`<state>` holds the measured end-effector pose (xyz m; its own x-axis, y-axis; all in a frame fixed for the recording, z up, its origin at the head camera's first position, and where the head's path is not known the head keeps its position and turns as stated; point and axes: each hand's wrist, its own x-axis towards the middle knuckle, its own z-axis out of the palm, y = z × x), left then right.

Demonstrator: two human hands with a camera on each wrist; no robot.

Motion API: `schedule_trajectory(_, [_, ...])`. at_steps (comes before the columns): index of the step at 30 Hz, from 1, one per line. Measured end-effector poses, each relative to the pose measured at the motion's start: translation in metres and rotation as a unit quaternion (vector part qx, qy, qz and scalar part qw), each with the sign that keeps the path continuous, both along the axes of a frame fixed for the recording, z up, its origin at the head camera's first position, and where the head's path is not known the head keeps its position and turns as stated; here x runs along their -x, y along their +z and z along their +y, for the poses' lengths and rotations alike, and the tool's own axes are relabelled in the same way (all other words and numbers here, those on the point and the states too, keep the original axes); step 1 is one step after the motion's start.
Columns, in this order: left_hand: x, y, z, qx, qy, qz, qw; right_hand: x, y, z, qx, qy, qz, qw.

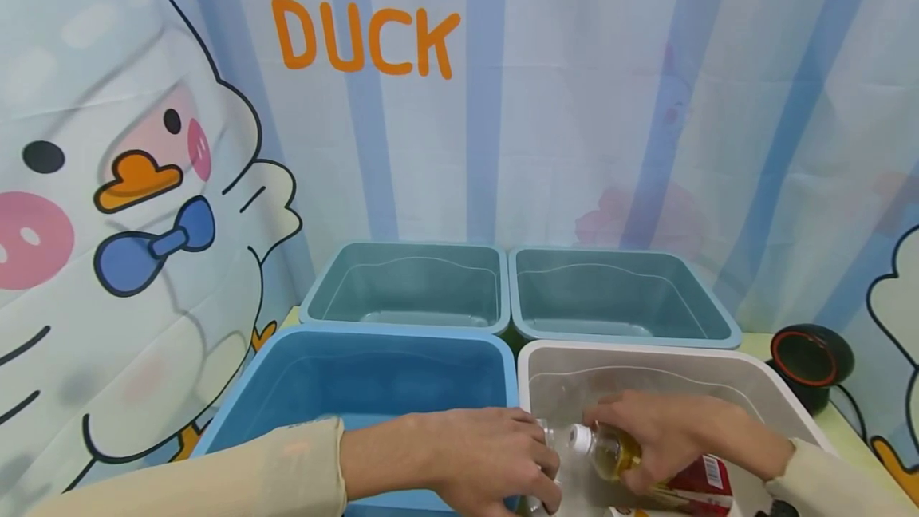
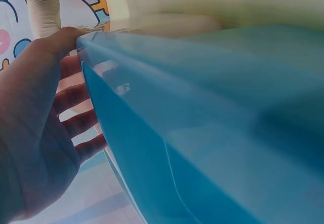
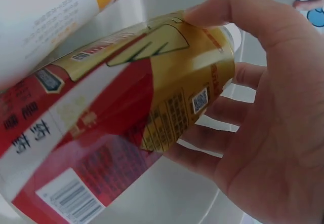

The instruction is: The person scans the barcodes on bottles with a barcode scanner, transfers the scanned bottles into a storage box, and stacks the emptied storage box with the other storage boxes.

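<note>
My right hand (image 1: 649, 437) grips a drink bottle (image 3: 126, 117) near its capped end, inside the beige bin (image 1: 646, 351). The bottle has a white cap (image 1: 580, 439), golden contents and a red and gold label; it lies tilted, cap toward my left hand. The left hand (image 1: 477, 457) reaches over the rim where the blue bin (image 1: 402, 332) meets the beige one. Its fingers (image 2: 76, 96) curl about a clear plastic item (image 1: 547, 431), mostly hidden behind them. Beside the bottle sits a white package with orange print (image 3: 45, 26).
Two teal bins, one at the back left (image 1: 409, 294) and one at the back right (image 1: 617, 297), stand behind the front pair. A black cup-shaped object with a red ring (image 1: 811, 361) is right of the beige bin. A duck-print curtain (image 1: 560, 102) hangs behind.
</note>
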<state>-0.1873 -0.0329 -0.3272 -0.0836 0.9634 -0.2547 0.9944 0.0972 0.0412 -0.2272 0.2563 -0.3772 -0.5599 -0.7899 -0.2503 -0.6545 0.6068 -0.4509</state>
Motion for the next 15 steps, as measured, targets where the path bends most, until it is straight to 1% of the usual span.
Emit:
schedule_trajectory(5, [0.000, 0.001, 0.001, 0.004, -0.003, 0.003, 1.0000, 0.002, 0.003, 0.002, 0.007, -0.010, -0.009, 0.9999])
schedule_trajectory(8, [-0.001, 0.001, 0.001, 0.006, -0.004, 0.006, 1.0000, 0.003, 0.005, 0.005, 0.017, -0.010, 0.003, 0.9998])
schedule_trajectory(12, [-0.002, 0.001, 0.001, 0.005, -0.002, 0.008, 1.0000, 0.003, 0.009, 0.007, 0.050, 0.007, 0.028, 0.9983])
schedule_trajectory(15, [-0.002, 0.001, 0.001, 0.007, 0.000, 0.009, 0.9999, 0.005, 0.012, 0.009, 0.079, 0.016, 0.033, 0.9962])
